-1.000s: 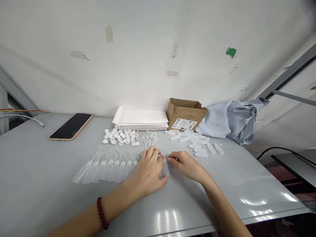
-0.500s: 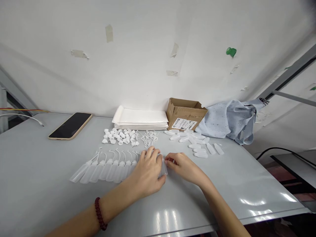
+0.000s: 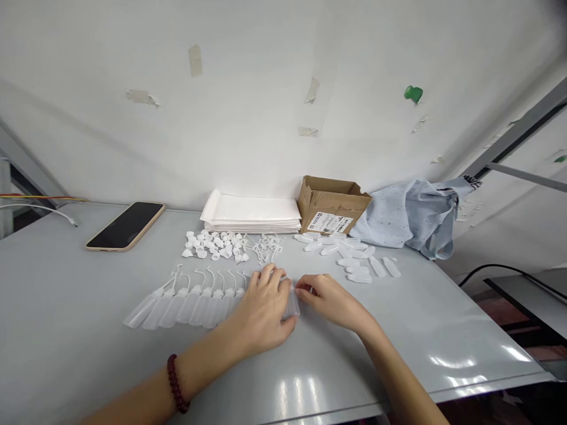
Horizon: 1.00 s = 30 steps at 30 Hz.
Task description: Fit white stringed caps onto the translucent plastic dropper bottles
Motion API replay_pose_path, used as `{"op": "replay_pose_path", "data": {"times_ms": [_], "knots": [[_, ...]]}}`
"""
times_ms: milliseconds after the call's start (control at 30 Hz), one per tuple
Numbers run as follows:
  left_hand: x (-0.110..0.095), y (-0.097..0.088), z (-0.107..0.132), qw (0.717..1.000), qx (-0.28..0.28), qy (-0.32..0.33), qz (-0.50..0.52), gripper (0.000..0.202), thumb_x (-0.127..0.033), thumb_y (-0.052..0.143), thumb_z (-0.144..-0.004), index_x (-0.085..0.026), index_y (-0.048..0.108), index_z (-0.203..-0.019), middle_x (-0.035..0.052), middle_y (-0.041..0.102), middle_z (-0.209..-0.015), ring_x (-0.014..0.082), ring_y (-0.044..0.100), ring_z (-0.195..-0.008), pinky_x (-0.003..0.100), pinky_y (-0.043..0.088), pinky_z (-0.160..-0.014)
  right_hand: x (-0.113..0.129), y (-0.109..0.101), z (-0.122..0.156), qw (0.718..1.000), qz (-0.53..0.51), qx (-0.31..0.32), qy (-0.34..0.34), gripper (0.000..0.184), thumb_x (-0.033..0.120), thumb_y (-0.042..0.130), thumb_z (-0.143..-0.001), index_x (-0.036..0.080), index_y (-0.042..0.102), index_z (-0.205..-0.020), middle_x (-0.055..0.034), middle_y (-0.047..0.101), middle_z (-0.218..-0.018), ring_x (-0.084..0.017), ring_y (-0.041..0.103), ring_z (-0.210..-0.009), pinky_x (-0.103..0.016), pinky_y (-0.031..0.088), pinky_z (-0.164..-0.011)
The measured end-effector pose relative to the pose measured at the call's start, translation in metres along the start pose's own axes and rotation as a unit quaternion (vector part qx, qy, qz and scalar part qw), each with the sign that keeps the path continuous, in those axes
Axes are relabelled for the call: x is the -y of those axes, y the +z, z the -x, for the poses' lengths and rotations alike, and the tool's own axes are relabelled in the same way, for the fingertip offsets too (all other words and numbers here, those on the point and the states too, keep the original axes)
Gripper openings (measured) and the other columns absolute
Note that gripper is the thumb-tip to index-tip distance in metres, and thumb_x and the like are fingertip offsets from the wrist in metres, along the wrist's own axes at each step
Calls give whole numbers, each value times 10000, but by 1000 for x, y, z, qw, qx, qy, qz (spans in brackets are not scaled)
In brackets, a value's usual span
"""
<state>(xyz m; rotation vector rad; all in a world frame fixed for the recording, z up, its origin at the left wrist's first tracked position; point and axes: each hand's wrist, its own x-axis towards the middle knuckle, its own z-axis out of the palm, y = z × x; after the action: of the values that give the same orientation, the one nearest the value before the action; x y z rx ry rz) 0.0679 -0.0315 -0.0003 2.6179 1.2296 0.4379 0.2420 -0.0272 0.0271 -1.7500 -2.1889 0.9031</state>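
Note:
A row of translucent squeeze bottles (image 3: 201,308) with curved white spouts lies side by side on the grey table (image 3: 345,378). My left hand (image 3: 268,310) covers the row's right end, fingers at the bottle tops and thumb near the base, closed round the end bottle (image 3: 292,306). From the right, my right hand (image 3: 330,300) pinches at this same bottle's neck; its fingertips hide the exact contact. Beyond the hands lie a heap of small white caps (image 3: 217,244), a tangle of thin white spouts (image 3: 267,246) and loose translucent bottles (image 3: 354,254) without spouts.
Against the wall stand a stack of white padded envelopes (image 3: 252,212) and an open cardboard box (image 3: 334,203). Light blue cloth (image 3: 403,215) is bunched to its right. A phone (image 3: 126,226) and a white cable (image 3: 39,208) lie at the left.
Both hands keep nearly the same position at the row's right end. The whole view has shifted very slightly.

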Motion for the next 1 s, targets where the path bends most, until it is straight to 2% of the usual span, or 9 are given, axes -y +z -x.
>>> {"op": "replay_pose_path", "data": {"times_ms": [667, 1000], "knots": [[1, -3, -1, 1000, 12, 0, 15, 359, -372, 560, -782, -160, 558, -1071, 127, 532, -1160, 326, 381, -1165, 469, 366, -930, 0, -1, -1, 1000, -14, 2, -8, 249, 283, 436, -852, 167, 638, -763, -28, 636, -698, -151, 539, -636, -255, 354, -578], [2, -2, 0, 1000, 7, -1, 14, 353, -370, 567, -774, -159, 564, -1056, 123, 527, -1164, 320, 380, -1161, 460, 369, -923, 1, -1, 1, 1000, -14, 5, -5, 235, 284, 438, -851, 169, 622, -762, -21, 614, -682, -144, 512, -622, -253, 340, -567]]}}
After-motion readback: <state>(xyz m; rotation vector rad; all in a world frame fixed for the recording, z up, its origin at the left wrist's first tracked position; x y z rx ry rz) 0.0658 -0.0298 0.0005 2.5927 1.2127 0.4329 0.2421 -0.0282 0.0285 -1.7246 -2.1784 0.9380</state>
